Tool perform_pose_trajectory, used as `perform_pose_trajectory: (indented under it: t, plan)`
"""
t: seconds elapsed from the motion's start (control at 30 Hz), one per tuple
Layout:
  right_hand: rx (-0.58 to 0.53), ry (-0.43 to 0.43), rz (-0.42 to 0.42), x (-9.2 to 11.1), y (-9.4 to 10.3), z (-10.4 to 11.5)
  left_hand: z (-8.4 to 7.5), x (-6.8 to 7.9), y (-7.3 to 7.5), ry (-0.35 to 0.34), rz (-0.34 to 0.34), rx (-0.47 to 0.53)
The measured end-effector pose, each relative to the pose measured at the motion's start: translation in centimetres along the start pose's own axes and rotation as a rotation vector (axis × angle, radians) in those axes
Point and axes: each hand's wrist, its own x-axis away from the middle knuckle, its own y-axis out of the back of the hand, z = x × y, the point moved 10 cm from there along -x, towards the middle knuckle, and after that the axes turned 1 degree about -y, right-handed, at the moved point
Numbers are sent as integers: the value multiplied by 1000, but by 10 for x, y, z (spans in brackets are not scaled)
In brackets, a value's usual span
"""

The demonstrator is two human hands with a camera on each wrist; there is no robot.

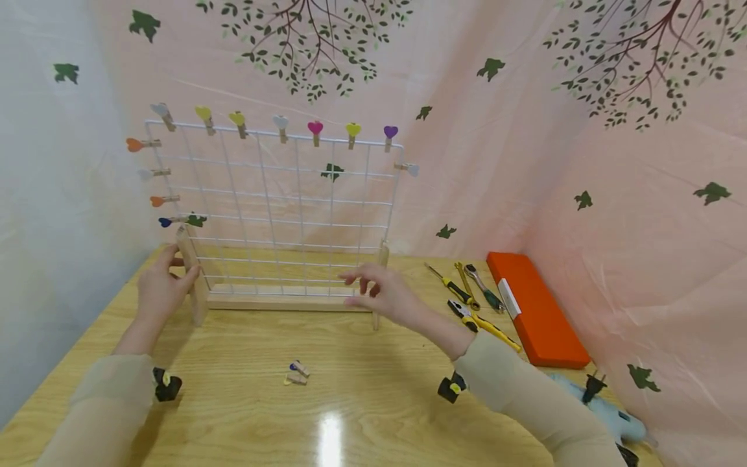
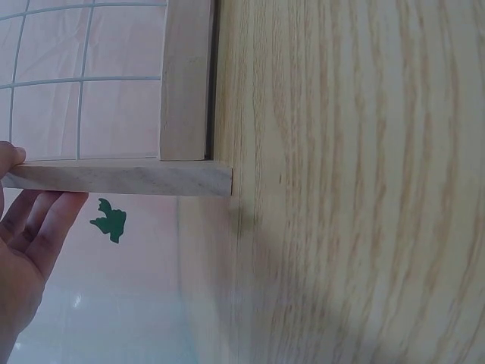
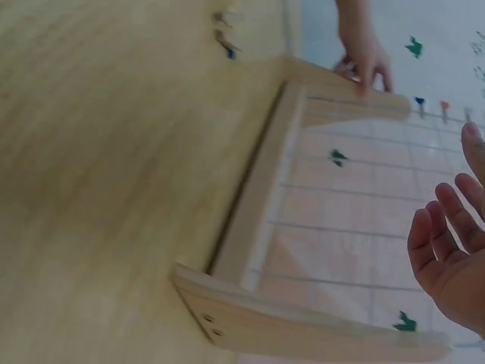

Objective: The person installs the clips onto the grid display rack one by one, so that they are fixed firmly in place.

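A white wire grid [image 1: 301, 244] stands upright in a wooden stand [image 1: 292, 303], with heart-topped clothespins [image 1: 316, 130] clipped along its top and sides. My left hand [image 1: 160, 288] holds the stand's left post [image 1: 197, 292]; the left wrist view has the thumb on one face of that post [image 2: 121, 178] and the fingers on the other. Near the right post [image 1: 382, 254], my right hand [image 1: 388, 295] is held in the air with loosely bent fingers and nothing in them. In the right wrist view, that hand [image 3: 455, 262] is apart from the stand.
Two loose clothespins [image 1: 299, 370] lie on the wooden table [image 1: 245, 402] in front of the stand. To the right are a screwdriver [image 1: 455, 288], wrenches [image 1: 483, 285], pliers [image 1: 467, 316], an orange case [image 1: 539, 311] and a pale blue power tool [image 1: 613, 415]. A printed curtain [image 1: 467, 181] hangs behind.
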Motion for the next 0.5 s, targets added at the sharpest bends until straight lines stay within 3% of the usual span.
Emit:
perform_pose_trajectory:
  t: [0.13, 0.27, 0.37, 0.5]
  plan:
    - [17, 56, 148, 12, -63, -8, 0, -1, 1, -11, -4, 7]
    - [32, 95, 295, 20, -113, -16, -1, -1, 0, -17, -5, 14]
    - [23, 100, 424, 25, -142, -19, -1, 0, 0, -13, -3, 14]
    - [47, 143, 529, 27, -164, -18, -1, 0, 1, -3, 0, 10]
